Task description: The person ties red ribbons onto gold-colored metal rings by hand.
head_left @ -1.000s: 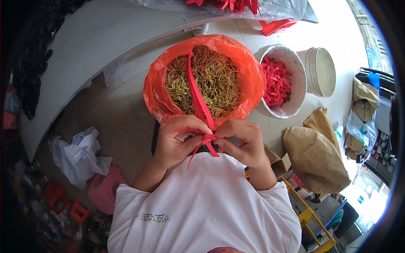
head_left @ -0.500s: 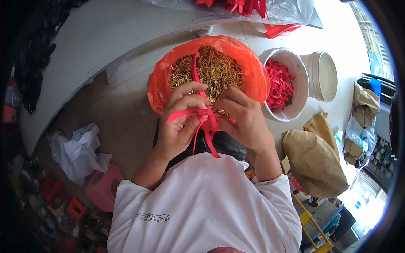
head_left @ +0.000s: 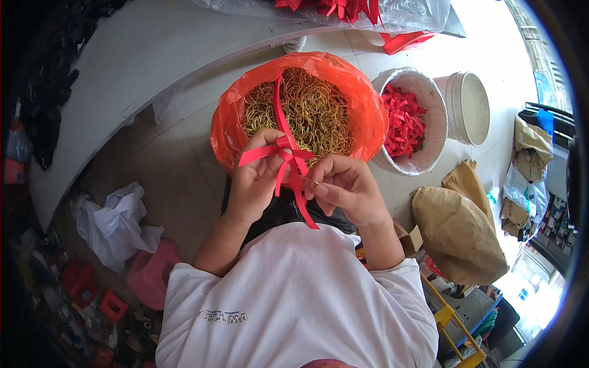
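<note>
Red bow (head_left: 284, 143) sits pinched in the left hand (head_left: 254, 181), a gold bit (head_left: 315, 183) in the right hand's (head_left: 348, 187) pinch — fastening, I judge, wanting steady tension next.

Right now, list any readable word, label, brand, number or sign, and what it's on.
White shirt: outlined lettering on the front, upside down in this view; print not copied out here.
Same shirt: a smaller line beside that lettering, too small to read.
Small items at far right: too small and blurred to tell any text.
Red ribbon, orange bag, brown paper bag: no text seen.
</note>
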{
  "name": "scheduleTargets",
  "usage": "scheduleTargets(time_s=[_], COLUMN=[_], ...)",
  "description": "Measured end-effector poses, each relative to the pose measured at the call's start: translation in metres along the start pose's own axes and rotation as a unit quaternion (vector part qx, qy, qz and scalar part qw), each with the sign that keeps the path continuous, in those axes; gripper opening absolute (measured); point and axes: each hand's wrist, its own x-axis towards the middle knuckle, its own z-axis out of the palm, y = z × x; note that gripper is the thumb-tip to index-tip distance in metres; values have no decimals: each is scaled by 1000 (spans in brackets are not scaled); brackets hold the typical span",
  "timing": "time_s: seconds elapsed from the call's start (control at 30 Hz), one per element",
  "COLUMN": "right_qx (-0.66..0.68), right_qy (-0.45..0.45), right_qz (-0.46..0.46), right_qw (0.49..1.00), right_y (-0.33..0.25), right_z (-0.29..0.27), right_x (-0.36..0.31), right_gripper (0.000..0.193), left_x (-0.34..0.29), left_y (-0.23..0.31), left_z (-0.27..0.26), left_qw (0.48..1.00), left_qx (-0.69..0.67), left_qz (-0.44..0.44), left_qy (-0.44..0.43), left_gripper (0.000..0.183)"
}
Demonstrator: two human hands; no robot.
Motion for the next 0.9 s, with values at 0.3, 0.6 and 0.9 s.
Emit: scheduleTargets(time_s=[0.3,0.6,0.9], right_qx=[-505,-259,-418], right_qy=[171,105,192], right_qz=[-287,-143,-254], right_qw=[796,949,851], right_y=[-6,-16,1], right_z=[10,6,16], right_x=[5,10,-6], right_gripper=[14,16,19], left_x=[-2,-7,-5], left_y=[6,1,9], left_z=[7,1,8], left_qw=[978,967,999], left_qx=[-102,-163,46], left_qz=[-177,-168,-20], left_qy=[-38,-98,2], left_gripper=[16,21,20])
